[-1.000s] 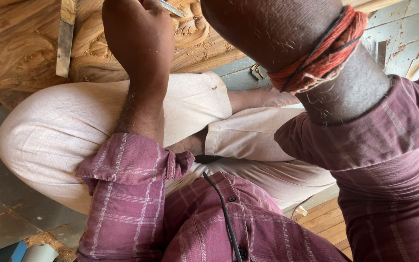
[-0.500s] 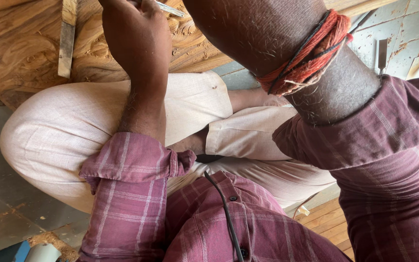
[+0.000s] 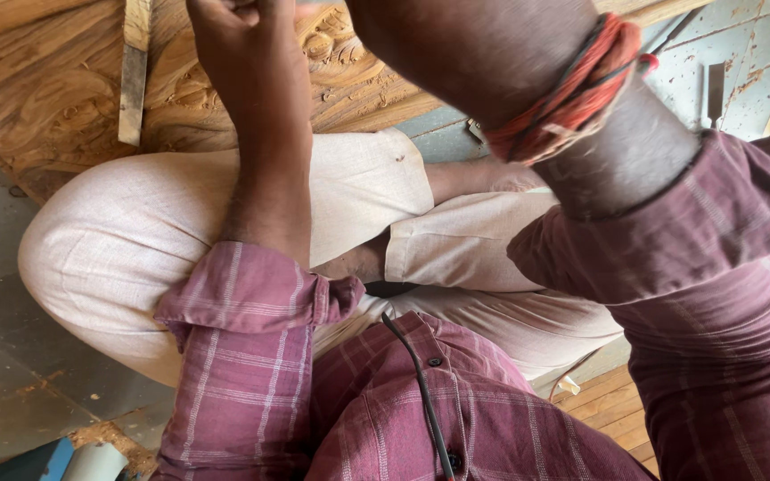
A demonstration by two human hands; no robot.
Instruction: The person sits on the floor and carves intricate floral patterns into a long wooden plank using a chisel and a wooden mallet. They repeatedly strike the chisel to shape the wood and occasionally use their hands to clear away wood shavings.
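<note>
The carved wooden panel (image 3: 37,89) lies across the top of my view, propped against my raised knee in pale trousers (image 3: 162,232), which I judge keeps the work steady and close while I sit on the grey floor (image 3: 2,374). Its surface is warm brown with strong grain, cut into curling leaf and scroll relief, deeper and more crowded toward the middle where my hands meet it. A narrow flat wooden strip (image 3: 134,71) rests upright on the panel, left of my hands.

My left hand (image 3: 242,44) reaches up over the carving, fingers curled in close near the top edge; they seem closed round something slim, but the frame cuts it off, so I cannot tell what. My right hand is out of view past the top edge; only the forearm shows, raised high and near the lens, with red thread (image 3: 572,89) wound round the wrist. Whether it grips anything I cannot tell.

Loose chisels (image 3: 715,89) lie on the floor at right, well apart from the panel.
</note>
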